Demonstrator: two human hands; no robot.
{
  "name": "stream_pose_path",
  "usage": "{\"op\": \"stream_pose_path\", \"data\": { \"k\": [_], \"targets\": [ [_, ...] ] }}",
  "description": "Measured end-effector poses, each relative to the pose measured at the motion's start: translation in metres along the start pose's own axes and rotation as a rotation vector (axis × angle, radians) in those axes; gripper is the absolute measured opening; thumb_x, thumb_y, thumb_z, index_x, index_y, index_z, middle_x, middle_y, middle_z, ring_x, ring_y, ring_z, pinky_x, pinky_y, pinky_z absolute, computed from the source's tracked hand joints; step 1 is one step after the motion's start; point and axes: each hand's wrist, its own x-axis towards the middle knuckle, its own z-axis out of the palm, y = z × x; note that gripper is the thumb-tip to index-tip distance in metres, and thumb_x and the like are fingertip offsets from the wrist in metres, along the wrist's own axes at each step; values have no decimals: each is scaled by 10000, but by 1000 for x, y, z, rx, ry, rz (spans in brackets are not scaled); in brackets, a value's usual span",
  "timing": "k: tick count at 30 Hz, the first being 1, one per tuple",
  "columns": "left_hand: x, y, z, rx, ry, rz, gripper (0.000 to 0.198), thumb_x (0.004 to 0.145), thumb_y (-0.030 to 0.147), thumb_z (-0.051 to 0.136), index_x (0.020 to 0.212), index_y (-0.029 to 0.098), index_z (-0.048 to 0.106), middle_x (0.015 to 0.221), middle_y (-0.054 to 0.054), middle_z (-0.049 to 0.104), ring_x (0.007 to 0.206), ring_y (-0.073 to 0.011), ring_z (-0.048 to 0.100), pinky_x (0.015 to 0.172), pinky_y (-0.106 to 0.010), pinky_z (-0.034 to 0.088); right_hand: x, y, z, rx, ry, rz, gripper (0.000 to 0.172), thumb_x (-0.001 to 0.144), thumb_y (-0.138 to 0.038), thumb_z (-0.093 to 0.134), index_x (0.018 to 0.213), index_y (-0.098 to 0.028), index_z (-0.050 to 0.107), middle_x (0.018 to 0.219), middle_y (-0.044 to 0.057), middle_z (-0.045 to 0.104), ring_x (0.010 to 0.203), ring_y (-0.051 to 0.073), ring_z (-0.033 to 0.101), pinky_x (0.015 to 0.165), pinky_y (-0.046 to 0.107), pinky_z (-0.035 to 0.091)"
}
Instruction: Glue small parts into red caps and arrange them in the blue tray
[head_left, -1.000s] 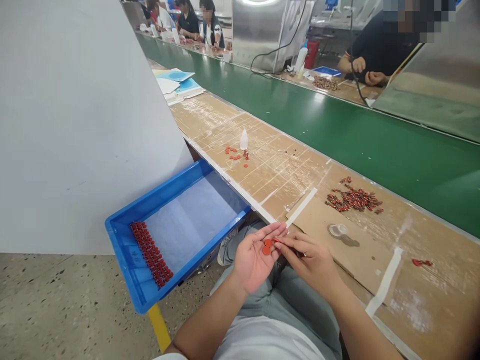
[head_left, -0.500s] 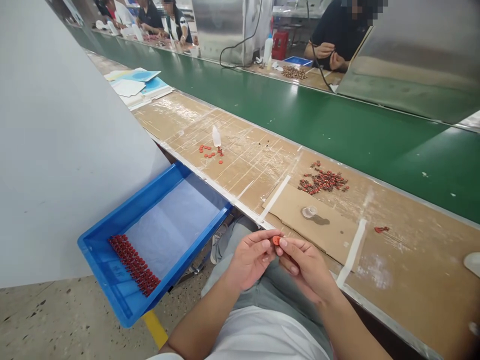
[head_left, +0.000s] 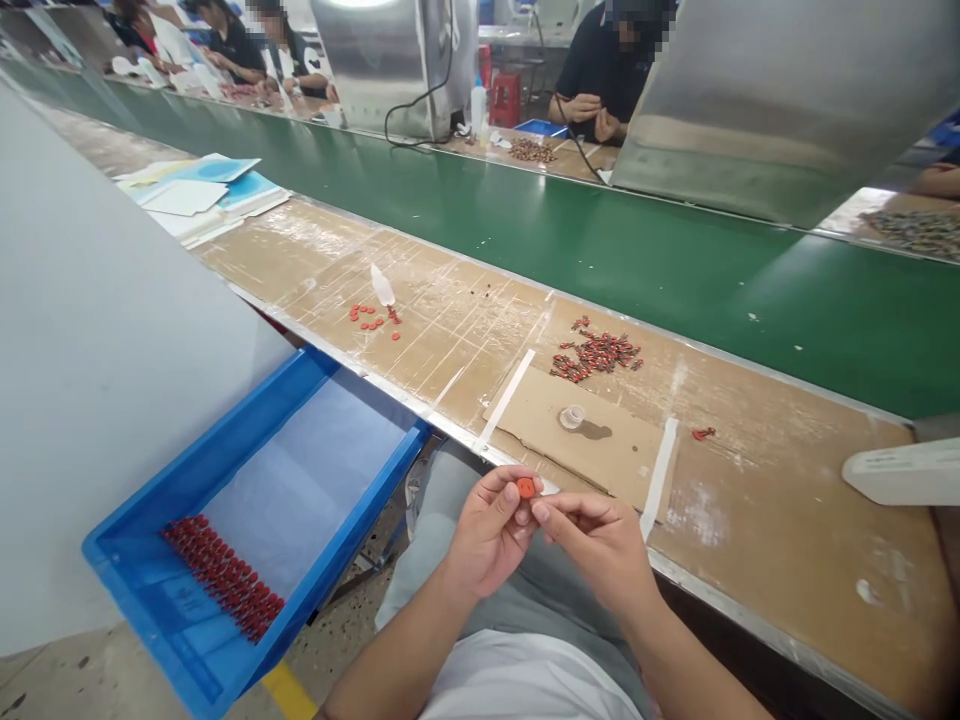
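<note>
My left hand [head_left: 487, 530] pinches a small red round disc [head_left: 525, 487] with dark spots on its face, between thumb and fingertips. Close against it, my right hand [head_left: 592, 535] has its thumb and forefinger pressed together at the disc's lower right; what lies between them is too small to make out. Both hands are over my lap at the bench's near edge. Beyond them, a small clear cup [head_left: 571, 417] stands on a flat cardboard sheet [head_left: 615, 452]. A pile of small red-and-dark parts [head_left: 598, 352] lies behind the cardboard.
Left, a blue tray [head_left: 360, 490] holds rows of red pieces [head_left: 225, 575]. Loose red discs [head_left: 367, 323] lie near a white squeeze bottle [head_left: 382, 285]. One red part [head_left: 703, 434] lies right of the tape. A green belt [head_left: 525, 225] runs behind the bench; co-workers sit beyond.
The view has swung right, so the bench things appear further left. My right fingers have slid from the disc's face to its lower right, leaving more of the disc showing in my left hand.
</note>
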Motion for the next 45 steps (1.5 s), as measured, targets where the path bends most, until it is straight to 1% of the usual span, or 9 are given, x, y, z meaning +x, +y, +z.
{"op": "stream_pose_path", "data": {
  "k": [3, 6, 11, 14, 17, 25, 31, 38, 45],
  "targets": [
    [11, 3, 2, -66, 39, 16, 158, 842, 232, 715, 980, 154, 713, 901, -43, 645, 675, -38, 517, 582, -133, 442, 19, -2, -36, -300, 316, -216, 233, 772, -422, 742, 816, -194, 768, 656, 30, 671, 563, 134, 545, 537, 264, 442],
    [23, 11, 4, -76, 70, 29, 167, 818, 221, 740, 967, 150, 715, 894, -36, 638, 711, -45, 547, 634, -134, 479, 63, -3, -85, -630, 564, -326, 319, 801, -465, 691, 945, -189, 763, 635, 18, 653, 525, 128, 517, 542, 269, 422],
    [40, 19, 10, -68, 60, 53, 186, 790, 219, 767, 953, 144, 718, 891, -38, 646, 734, -50, 588, 700, -136, 522, 154, 8, -139, -986, 475, -297, 357, 859, -409, 587, 1132, -215, 713, 914, 49, 733, 637, 164, 613, 692, 317, 484],
    [50, 19, 14, -86, 57, 62, 180, 803, 205, 751, 970, 149, 712, 903, -35, 643, 752, -51, 604, 713, -133, 532, 191, 15, -144, -1150, 395, -289, 353, 886, -347, 541, 1161, -191, 699, 1078, 95, 711, 903, 228, 650, 848, 354, 483],
    [61, 21, 19, -102, 53, 78, 179, 820, 200, 733, 991, 153, 705, 924, -36, 641, 773, -54, 616, 731, -135, 541, 212, 18, -144, -1217, 336, -252, 340, 879, -336, 556, 1125, -169, 720, 1116, 129, 693, 1005, 266, 631, 884, 379, 474],
    [84, 30, 31, -189, 43, 171, 137, 897, 184, 632, 1007, 137, 700, 945, -53, 658, 800, -54, 634, 760, -127, 551, 208, 15, -158, -1186, 331, -137, 237, 808, -360, 638, 989, -258, 753, 967, 41, 749, 846, 232, 668, 727, 335, 491],
    [89, 21, 18, -196, 109, 156, 149, 896, 162, 625, 1019, 123, 700, 960, -64, 675, 812, -59, 651, 784, -135, 556, 202, 10, -164, -1142, 415, -94, 277, 867, -357, 550, 1017, -220, 738, 888, 53, 753, 761, 191, 675, 725, 314, 496],
    [87, 15, 4, -94, 134, 133, 196, 829, 191, 717, 1016, 132, 713, 999, -67, 705, 836, -79, 663, 804, -158, 559, 227, 4, -158, -1165, 316, -52, 167, 754, -245, 690, 898, -181, 746, 781, 53, 740, 729, 194, 676, 724, 319, 512],
    [84, 15, 0, -61, 132, 134, 199, 810, 197, 736, 1001, 143, 721, 993, -53, 711, 815, -70, 661, 791, -152, 552, 235, 0, -155, -1205, 262, -48, 220, 657, -135, 716, 872, -169, 750, 738, 57, 724, 747, 221, 678, 753, 349, 517]
  ]
}}
